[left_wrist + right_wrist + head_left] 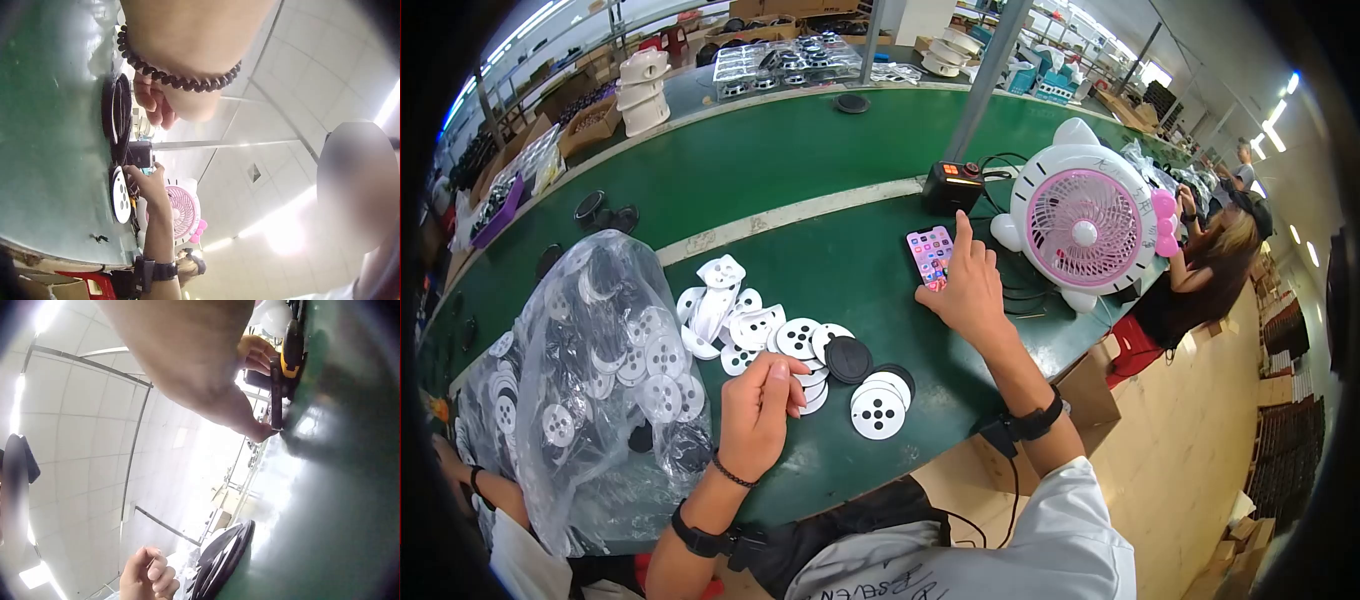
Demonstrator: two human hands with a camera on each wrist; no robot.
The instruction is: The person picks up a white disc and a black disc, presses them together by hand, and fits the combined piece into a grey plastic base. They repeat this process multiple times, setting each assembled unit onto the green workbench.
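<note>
In the head view my right hand (pixel 974 285) holds a smartphone (pixel 920 250) with a lit screen of app icons. The right wrist view shows the phone (pixel 277 394) edge-on, with the thumb at one end and fingers (pixel 257 353) at the other. My left hand (pixel 755 412) is raised beside a pile of white discs (pixel 752 328) with black dots, its fingers loosely curled and nothing seen in them. A black disc (pixel 848 359) lies on the pile, and a small stack of dotted discs (pixel 878 412) lies right of it.
A pink-and-white cat-shaped fan (pixel 1090 225) and a black device (pixel 953 187) with an orange display stand beyond the phone. A large clear bag (pixel 600 400) of discs fills the left side. Another person (pixel 1195 270) is at the right.
</note>
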